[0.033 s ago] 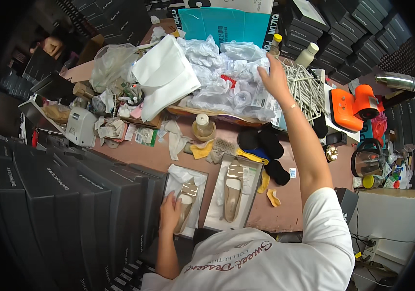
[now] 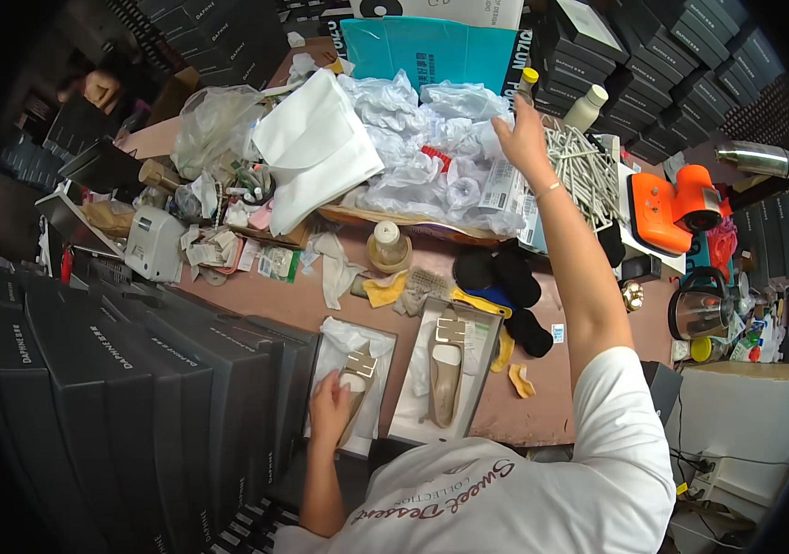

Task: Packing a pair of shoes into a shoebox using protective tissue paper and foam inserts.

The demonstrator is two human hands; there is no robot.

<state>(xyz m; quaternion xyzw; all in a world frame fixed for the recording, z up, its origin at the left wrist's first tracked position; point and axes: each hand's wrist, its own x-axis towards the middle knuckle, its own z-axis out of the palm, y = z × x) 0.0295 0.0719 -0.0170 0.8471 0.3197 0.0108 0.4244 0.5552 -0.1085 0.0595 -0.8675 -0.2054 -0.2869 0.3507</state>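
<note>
Shoe (image 2: 354, 395), beige w/ gold buckle, lies in open box (image 2: 319, 369) at 7 o'clock; left hand (image 2: 330, 412) rests curled on its heel. Second shoe (image 2: 445, 369) sits in box lid just beside, at 6. Right hand (image 2: 523, 138), fingers spread, reaches to 12 into crumpled white tissue pile (image 2: 431, 166); grip unclear. Looks like packing step, fetching wrap; next needs pulling one sheet free w/o dragging the heap

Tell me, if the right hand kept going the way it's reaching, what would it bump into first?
Probably the crumpled white plastic bags, which the right hand already seems to touch at their edge. Beyond them stands the teal board. Depth is hard to judge from above.
</note>
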